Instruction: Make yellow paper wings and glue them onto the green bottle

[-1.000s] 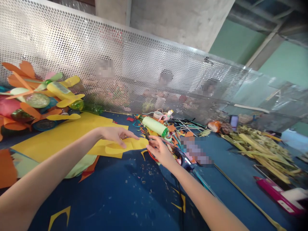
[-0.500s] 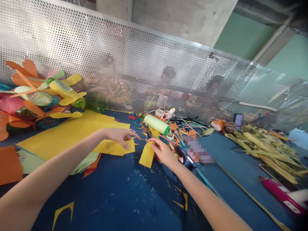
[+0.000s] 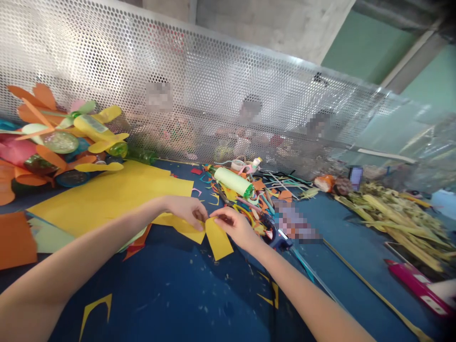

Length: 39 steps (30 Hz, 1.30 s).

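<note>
My right hand (image 3: 239, 229) pinches the rounded top of a yellow paper piece (image 3: 219, 241), whose straight end hangs down over the blue table. Close beside it, my left hand (image 3: 188, 210) is closed, its thumb and fingertips on the corner of another yellow paper piece (image 3: 190, 231). Both hands' fingertips almost meet. Behind the left hand lies a large yellow sheet (image 3: 117, 190). A bottle wrapped in pale green paper (image 3: 232, 181) lies just past the hands, among paper scraps.
Paper-petalled bottle flowers (image 3: 94, 130) are heaped at the left, near an orange sheet (image 3: 16, 240). A perforated metal screen (image 3: 199, 85) stands behind, with people beyond it. Dried husks (image 3: 395, 213) and a magenta tool (image 3: 415, 285) lie right. Yellow offcuts (image 3: 96, 308) lie in front.
My left hand has moved right and its pointing finger has curled in onto the yellow paper. The piece in my right hand has swung, its lower end now further right.
</note>
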Each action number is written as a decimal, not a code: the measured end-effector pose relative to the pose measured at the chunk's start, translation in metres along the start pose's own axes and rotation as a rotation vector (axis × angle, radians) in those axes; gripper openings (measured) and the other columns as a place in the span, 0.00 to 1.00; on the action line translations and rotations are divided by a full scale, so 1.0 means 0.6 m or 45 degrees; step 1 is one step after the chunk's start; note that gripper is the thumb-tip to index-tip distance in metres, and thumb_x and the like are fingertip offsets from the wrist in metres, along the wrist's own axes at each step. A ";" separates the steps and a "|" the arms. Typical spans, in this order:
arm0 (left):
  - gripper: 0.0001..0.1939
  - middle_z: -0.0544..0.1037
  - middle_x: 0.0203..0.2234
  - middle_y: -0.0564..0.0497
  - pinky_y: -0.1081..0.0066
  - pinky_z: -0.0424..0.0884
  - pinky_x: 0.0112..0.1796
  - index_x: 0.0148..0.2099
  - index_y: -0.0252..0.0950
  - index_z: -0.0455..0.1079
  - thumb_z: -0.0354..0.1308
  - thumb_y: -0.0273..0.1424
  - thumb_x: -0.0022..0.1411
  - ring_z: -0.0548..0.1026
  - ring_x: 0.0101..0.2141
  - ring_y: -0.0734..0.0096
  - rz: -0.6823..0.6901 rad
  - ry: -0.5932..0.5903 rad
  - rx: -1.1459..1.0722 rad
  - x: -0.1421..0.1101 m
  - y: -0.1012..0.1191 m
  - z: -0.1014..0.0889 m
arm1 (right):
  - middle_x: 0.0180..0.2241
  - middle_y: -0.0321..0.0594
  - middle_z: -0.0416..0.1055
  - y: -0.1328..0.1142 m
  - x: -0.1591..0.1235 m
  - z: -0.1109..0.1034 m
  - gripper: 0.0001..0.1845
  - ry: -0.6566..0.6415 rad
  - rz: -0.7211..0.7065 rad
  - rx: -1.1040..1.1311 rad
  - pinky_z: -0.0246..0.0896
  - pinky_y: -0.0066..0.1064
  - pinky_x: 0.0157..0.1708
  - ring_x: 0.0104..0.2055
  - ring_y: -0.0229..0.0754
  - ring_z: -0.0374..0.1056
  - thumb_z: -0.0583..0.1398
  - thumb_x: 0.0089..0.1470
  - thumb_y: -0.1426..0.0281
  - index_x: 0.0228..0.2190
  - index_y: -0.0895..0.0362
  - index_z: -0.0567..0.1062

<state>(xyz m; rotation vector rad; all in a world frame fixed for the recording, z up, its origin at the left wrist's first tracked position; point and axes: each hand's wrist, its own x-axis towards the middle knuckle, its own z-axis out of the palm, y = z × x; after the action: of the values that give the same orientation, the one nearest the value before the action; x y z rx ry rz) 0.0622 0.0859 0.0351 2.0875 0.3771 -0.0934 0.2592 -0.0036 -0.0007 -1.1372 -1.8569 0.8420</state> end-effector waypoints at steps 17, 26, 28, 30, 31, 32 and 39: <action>0.20 0.65 0.19 0.59 0.77 0.53 0.22 0.42 0.38 0.67 0.63 0.32 0.43 0.60 0.20 0.79 -0.063 0.109 -0.143 0.016 -0.022 0.009 | 0.32 0.37 0.68 -0.005 -0.012 0.020 0.14 0.014 0.117 0.004 0.66 0.30 0.33 0.33 0.38 0.67 0.60 0.48 0.66 0.37 0.54 0.64; 0.22 0.63 0.19 0.60 0.76 0.50 0.21 0.42 0.37 0.59 0.62 0.32 0.43 0.57 0.19 0.79 -0.075 0.133 -0.158 0.016 -0.019 0.009 | 0.29 0.35 0.69 0.005 -0.008 0.021 0.12 0.019 0.167 0.086 0.64 0.29 0.32 0.30 0.37 0.67 0.59 0.48 0.72 0.37 0.55 0.66; 0.21 0.62 0.18 0.60 0.76 0.51 0.21 0.41 0.37 0.61 0.62 0.33 0.44 0.57 0.19 0.78 -0.121 0.215 -0.083 0.016 -0.023 0.007 | 0.28 0.36 0.69 0.006 -0.005 0.017 0.11 0.080 0.179 0.029 0.64 0.29 0.31 0.30 0.37 0.67 0.59 0.47 0.71 0.36 0.56 0.67; 0.20 0.64 0.19 0.59 0.75 0.53 0.23 0.40 0.36 0.64 0.62 0.36 0.44 0.60 0.21 0.77 -0.164 0.336 -0.022 0.015 -0.028 0.003 | 0.27 0.36 0.69 0.007 -0.003 0.012 0.08 0.169 0.156 -0.042 0.64 0.29 0.31 0.30 0.38 0.68 0.59 0.48 0.69 0.33 0.56 0.68; 0.19 0.65 0.20 0.57 0.75 0.55 0.24 0.39 0.36 0.66 0.61 0.38 0.44 0.62 0.22 0.75 -0.173 0.390 -0.013 0.016 -0.030 0.002 | 0.27 0.36 0.70 0.008 -0.002 0.009 0.06 0.214 0.136 -0.078 0.64 0.29 0.32 0.30 0.38 0.68 0.58 0.49 0.68 0.32 0.56 0.69; 0.18 0.67 0.21 0.56 0.75 0.57 0.26 0.38 0.35 0.67 0.61 0.39 0.45 0.64 0.24 0.74 -0.171 0.431 -0.019 0.016 -0.032 0.000 | 0.28 0.37 0.70 0.008 -0.002 0.006 0.06 0.250 0.120 -0.108 0.64 0.30 0.32 0.31 0.38 0.68 0.57 0.50 0.67 0.30 0.56 0.69; 0.13 0.69 0.25 0.54 0.73 0.61 0.31 0.35 0.33 0.67 0.59 0.36 0.48 0.67 0.29 0.72 -0.076 0.534 -0.067 0.019 -0.036 -0.003 | 0.31 0.38 0.70 0.014 -0.001 0.006 0.12 0.202 0.124 -0.125 0.65 0.28 0.29 0.32 0.39 0.69 0.59 0.47 0.66 0.36 0.55 0.67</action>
<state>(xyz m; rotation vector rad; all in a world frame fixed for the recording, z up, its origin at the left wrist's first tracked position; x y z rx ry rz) 0.0665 0.1004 0.0156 2.0375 0.6858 0.3210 0.2597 -0.0016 -0.0097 -1.3257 -1.7391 0.6993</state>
